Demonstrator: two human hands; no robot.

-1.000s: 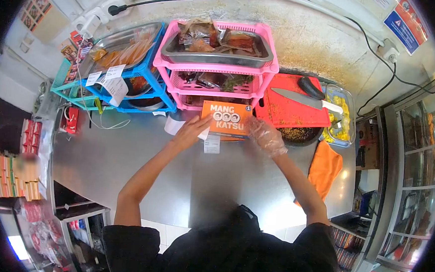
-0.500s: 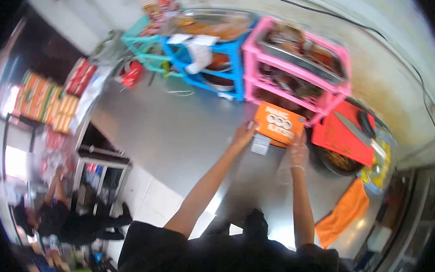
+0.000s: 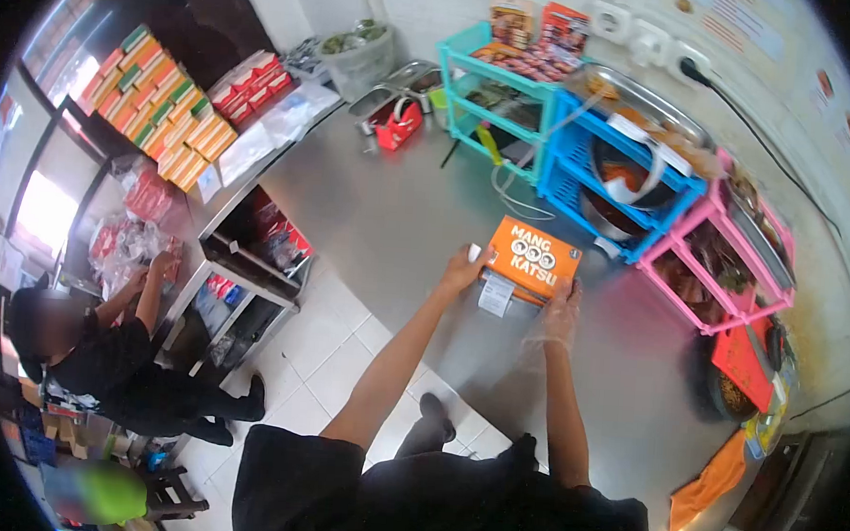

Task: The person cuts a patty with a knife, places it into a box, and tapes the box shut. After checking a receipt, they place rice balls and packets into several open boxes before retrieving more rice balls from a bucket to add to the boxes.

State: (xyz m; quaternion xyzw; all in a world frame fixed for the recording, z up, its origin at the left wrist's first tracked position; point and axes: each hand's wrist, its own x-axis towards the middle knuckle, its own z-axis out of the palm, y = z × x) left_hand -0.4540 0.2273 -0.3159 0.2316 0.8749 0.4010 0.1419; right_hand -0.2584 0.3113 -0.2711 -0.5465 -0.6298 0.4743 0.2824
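An orange food box (image 3: pixel 532 259) with white "MANG KATSU" lettering is held between my two hands above the steel table. My left hand (image 3: pixel 464 270) grips its left side, fingers closed on the edge, with a small white piece at the fingertips. On the opposite side, my right hand (image 3: pixel 561 311), in a clear plastic glove, grips the box near its lower right corner. A white printed slip (image 3: pixel 496 295) hangs from the front of the box. The lid is closed, so the contents are hidden.
Behind the box stand teal (image 3: pixel 493 104), blue (image 3: pixel 615 185) and pink (image 3: pixel 713 254) racks holding trays. A red tape dispenser (image 3: pixel 398 125) sits at the table's far left. Red cutting board (image 3: pixel 742 368) and orange cloth (image 3: pixel 708 484) lie right. A co-worker (image 3: pixel 98 353) handles plastic bags at left.
My view has swung left, bringing the tape dispenser and stacked boxes further into sight. Both hands still hold the box, now farther left of the pink rack and cutting board.
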